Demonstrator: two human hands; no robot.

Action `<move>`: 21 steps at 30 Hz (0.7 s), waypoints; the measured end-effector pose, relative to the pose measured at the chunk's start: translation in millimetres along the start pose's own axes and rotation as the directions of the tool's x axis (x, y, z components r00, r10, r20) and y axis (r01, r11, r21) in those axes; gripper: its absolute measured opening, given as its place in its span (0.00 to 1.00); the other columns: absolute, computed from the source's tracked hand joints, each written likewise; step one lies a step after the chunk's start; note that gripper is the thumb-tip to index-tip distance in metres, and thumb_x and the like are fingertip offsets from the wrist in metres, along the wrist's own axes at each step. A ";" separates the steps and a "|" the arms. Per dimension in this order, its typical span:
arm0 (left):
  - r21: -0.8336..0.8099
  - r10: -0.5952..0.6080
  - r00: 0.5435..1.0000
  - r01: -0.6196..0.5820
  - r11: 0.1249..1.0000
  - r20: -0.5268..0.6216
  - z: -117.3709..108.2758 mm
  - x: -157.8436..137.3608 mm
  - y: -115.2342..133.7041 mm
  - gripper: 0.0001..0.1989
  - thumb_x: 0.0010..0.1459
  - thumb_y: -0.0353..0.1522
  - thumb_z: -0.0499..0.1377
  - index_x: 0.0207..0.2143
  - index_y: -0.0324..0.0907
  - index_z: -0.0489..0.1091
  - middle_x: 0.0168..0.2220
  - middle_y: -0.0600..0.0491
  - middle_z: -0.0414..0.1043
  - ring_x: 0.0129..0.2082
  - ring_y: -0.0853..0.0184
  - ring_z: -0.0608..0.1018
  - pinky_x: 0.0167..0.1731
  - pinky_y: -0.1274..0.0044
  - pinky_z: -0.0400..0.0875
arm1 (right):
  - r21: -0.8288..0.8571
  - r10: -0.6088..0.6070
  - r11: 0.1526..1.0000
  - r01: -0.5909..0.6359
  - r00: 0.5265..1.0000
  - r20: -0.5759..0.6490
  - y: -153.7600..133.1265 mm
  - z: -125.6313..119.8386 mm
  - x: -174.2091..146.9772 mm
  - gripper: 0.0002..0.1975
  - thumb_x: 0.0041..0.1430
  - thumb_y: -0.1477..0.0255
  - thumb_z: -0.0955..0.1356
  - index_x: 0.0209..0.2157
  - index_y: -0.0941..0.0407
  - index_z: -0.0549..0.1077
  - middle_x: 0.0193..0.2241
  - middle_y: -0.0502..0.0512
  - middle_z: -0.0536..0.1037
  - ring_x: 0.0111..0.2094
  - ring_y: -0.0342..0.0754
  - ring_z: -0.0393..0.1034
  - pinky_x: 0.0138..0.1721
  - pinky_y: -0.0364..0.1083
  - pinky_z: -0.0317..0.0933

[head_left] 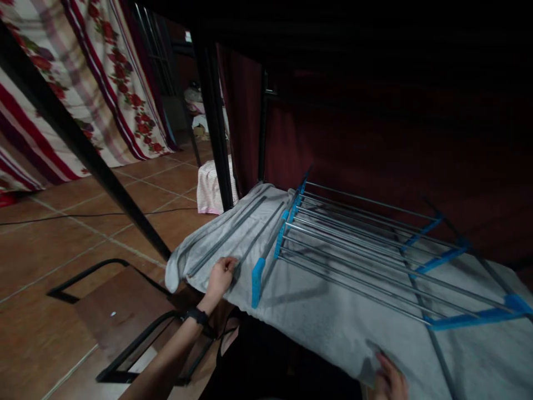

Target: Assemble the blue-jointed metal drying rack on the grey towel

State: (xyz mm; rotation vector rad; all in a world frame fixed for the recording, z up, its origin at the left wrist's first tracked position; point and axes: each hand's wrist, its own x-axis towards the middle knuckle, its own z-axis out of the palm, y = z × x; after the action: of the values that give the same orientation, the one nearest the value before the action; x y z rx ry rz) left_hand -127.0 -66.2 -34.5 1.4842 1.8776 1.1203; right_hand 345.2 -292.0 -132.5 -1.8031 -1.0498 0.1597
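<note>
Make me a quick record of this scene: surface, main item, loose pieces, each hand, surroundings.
Surface: grey cloth
Main item: drying rack, grey rods with blue parts, on the cloth
Beside it: long grey rod, lying on the cloth; thin rod, between it and the rack
Left grip: fingers drawn together at the thin rod's near end; firm hold unclear
Right grip: near the cloth's front edge, blurred; contents unclear
Left wrist: black band
Surroundings: floral curtain, tiled floor
</note>
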 end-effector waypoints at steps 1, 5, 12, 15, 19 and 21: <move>0.055 0.018 1.000 -0.017 0.998 -0.001 -0.9 4.1 -3.5 0.15 0.60 0.36 0.53 0.37 0.38 0.77 0.42 0.43 0.77 0.41 0.58 0.78 0.44 0.69 0.71 | -0.045 -0.077 0.996 0.079 0.996 0.053 1.9 10.9 4.0 0.25 0.57 0.48 0.63 0.40 0.55 0.75 0.44 0.65 0.77 0.50 0.65 0.70 0.52 0.63 0.65; 0.214 0.052 0.998 -0.056 0.975 0.025 -8.1 22.6 -14.4 0.14 0.62 0.32 0.52 0.41 0.37 0.76 0.46 0.41 0.75 0.43 0.59 0.78 0.45 0.71 0.71 | -0.224 -0.267 0.924 0.309 0.943 0.200 -5.0 47.2 9.0 0.28 0.65 0.51 0.56 0.49 0.57 0.73 0.53 0.66 0.73 0.54 0.61 0.69 0.52 0.60 0.64; 0.311 0.097 0.978 -0.152 0.938 0.186 6.7 33.8 -21.0 0.13 0.64 0.29 0.51 0.41 0.37 0.76 0.43 0.43 0.75 0.44 0.60 0.77 0.48 0.71 0.70 | -0.443 -0.300 0.820 0.362 0.932 0.206 -42.1 62.2 2.1 0.25 0.63 0.64 0.56 0.55 0.50 0.74 0.48 0.64 0.77 0.44 0.60 0.73 0.41 0.57 0.65; 0.306 0.160 0.967 -0.217 0.927 0.200 19.0 37.3 -14.7 0.14 0.65 0.29 0.51 0.43 0.38 0.76 0.46 0.42 0.75 0.47 0.60 0.76 0.51 0.71 0.69 | -0.472 -0.292 0.807 0.355 0.935 0.203 -48.4 61.3 1.2 0.26 0.62 0.66 0.56 0.57 0.50 0.73 0.50 0.63 0.77 0.44 0.61 0.73 0.41 0.57 0.64; 0.484 0.159 0.984 -0.176 0.857 0.076 10.7 54.6 -4.9 0.17 0.64 0.29 0.51 0.51 0.35 0.73 0.52 0.39 0.72 0.52 0.56 0.74 0.52 0.68 0.67 | -0.485 -0.310 0.799 0.355 0.935 0.175 -44.0 65.9 1.2 0.26 0.61 0.67 0.57 0.58 0.49 0.73 0.49 0.63 0.78 0.41 0.60 0.74 0.40 0.57 0.63; 0.605 0.118 0.993 -0.105 0.789 0.018 -1.5 64.3 -4.1 0.19 0.64 0.27 0.50 0.53 0.34 0.71 0.54 0.37 0.70 0.53 0.52 0.72 0.51 0.65 0.66 | -0.499 -0.306 0.797 0.341 0.940 0.153 -39.1 68.9 2.6 0.27 0.60 0.66 0.57 0.58 0.49 0.73 0.48 0.63 0.78 0.39 0.60 0.74 0.38 0.57 0.63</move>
State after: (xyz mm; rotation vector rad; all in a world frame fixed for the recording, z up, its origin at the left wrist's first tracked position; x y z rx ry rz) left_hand -148.8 -5.7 -30.3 1.9437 2.3238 0.5832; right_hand 287.3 -237.9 -133.9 -2.0610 -1.5425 -0.3112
